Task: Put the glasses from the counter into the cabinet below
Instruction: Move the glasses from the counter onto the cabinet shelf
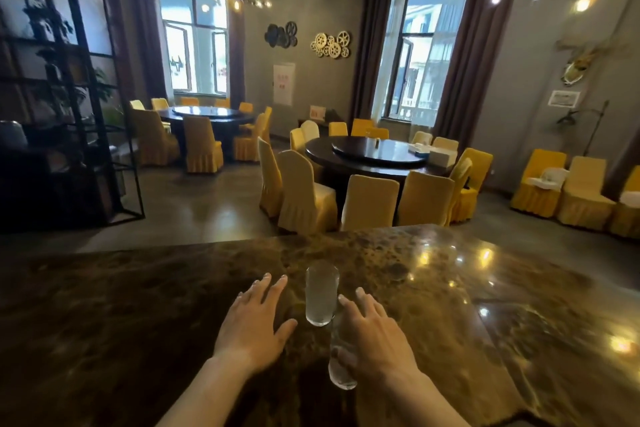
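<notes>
Two clear tall glasses stand on the dark marble counter [138, 305]. The far glass [321, 293] is upright between my hands. The near glass [341, 369] stands just in front of it, partly covered by my right hand [372, 333], whose thumb touches its side while the fingers stay spread above it. My left hand [258, 319] hovers flat with fingers apart, a little to the left of the far glass and not touching it. The cabinet below the counter is out of sight.
Past the counter's far edge stand yellow-covered chairs [304, 194] around two dark round tables [374, 156]. A black metal shelf [62, 114] stands at the left. The counter stretches wide to the left and right of the glasses.
</notes>
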### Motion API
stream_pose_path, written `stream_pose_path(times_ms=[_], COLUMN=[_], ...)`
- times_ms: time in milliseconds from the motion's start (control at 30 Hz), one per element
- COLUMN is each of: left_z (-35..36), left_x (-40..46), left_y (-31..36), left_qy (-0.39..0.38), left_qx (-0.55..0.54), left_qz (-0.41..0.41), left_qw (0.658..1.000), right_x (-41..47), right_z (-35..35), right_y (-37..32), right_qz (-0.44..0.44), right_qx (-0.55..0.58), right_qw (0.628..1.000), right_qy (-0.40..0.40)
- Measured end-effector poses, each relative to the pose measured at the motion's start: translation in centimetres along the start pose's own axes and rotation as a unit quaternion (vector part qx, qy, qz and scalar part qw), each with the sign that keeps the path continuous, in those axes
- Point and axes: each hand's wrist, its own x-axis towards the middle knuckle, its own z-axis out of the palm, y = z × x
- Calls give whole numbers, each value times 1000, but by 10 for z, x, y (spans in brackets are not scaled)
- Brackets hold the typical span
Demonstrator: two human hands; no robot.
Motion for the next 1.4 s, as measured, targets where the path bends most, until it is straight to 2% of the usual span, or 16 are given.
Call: stream_pose_path(times_ms=[233, 467, 667, 900, 1067, 1233, 1400], left_z=[40, 57, 62, 42, -7, -49, -60], left_x=[77, 140, 146, 92, 32, -41, -113], left_y=[17, 44, 43, 37, 28, 28, 28], left_qy=[-28, -148, -115, -42, -25, -39, -32], left_qx=[25, 35, -21, 17, 6, -2, -27], left_qz=[41, 62, 24, -48, -90, -91, -60], left_qw=[998, 986, 993, 998, 996, 995, 997], right_x=[41, 67, 77, 75, 49, 5, -62], right_z=[27, 25, 17, 6, -11, -31, -34], right_y=[31, 44, 55, 64, 65, 45, 14], right_qz=[-83, -190, -270, -278, -250, -233, -206], right_qx=[6, 22, 32, 46, 60, 44, 35], right_qw=[991, 967, 944, 943, 961, 970, 978], right_qy=[-101, -166, -185, -178, -100, -54, -22])
